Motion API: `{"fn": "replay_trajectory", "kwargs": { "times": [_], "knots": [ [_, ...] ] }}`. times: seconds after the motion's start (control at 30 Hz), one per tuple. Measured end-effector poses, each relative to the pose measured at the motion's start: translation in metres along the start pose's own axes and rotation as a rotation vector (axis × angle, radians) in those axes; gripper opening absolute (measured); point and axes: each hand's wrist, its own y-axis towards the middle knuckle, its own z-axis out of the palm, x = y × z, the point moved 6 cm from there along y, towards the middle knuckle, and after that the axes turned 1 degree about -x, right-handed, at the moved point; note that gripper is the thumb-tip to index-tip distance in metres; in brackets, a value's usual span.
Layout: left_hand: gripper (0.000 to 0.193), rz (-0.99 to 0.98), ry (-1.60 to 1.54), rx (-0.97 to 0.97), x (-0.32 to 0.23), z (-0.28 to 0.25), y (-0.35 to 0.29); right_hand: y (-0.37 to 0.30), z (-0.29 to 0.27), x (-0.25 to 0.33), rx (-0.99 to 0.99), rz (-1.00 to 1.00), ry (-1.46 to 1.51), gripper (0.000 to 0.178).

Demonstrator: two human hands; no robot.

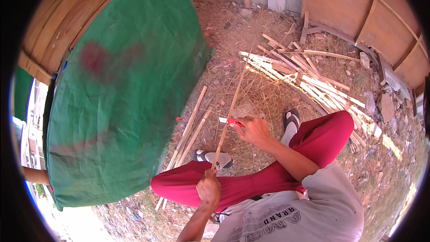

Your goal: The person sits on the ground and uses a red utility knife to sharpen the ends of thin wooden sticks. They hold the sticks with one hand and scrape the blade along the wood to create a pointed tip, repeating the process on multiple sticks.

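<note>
My left hand (pixel 208 190) is closed around the near end of a long thin bamboo strip (pixel 236 93), just above my left knee. The strip slants away from me, and its far end reaches the stick pile. My right hand (pixel 254 130) grips a red-handled knife (pixel 232 121) with a short pale blade. That blade lies across the strip around its middle, apparently touching it. Both feet, in sandals and light socks, rest on the ground on either side of the strip.
A large pile of split bamboo sticks (pixel 313 85) lies ahead to the right. Several longer bamboo strips (pixel 190 123) lie left of my hands, beside a green tarp sheet (pixel 130 107). Board panels (pixel 340 0) and a wall edge the littered, straw-covered ground (pixel 224 27).
</note>
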Motion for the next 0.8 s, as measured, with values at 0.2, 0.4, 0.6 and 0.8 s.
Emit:
{"fn": "replay_trajectory", "kwargs": {
  "times": [0.2,0.4,0.6,0.8],
  "knots": [
    [0.013,0.064,0.032,-0.015,0.009,-0.006,-0.007,0.009,-0.006,-0.028,-0.002,0.219,-0.042,0.038],
    [0.016,0.163,0.062,-0.008,0.026,-0.022,-0.047,0.035,-0.018,-0.103,0.084,0.448,-0.146,0.039],
    [0.014,0.141,0.094,-0.006,0.058,-0.043,-0.073,0.035,-0.009,-0.172,0.035,0.671,-0.189,0.043],
    [0.011,0.158,0.099,0.084,0.074,-0.067,-0.084,0.035,0.005,-0.186,0.123,0.671,-0.169,0.046]
  ]
}}
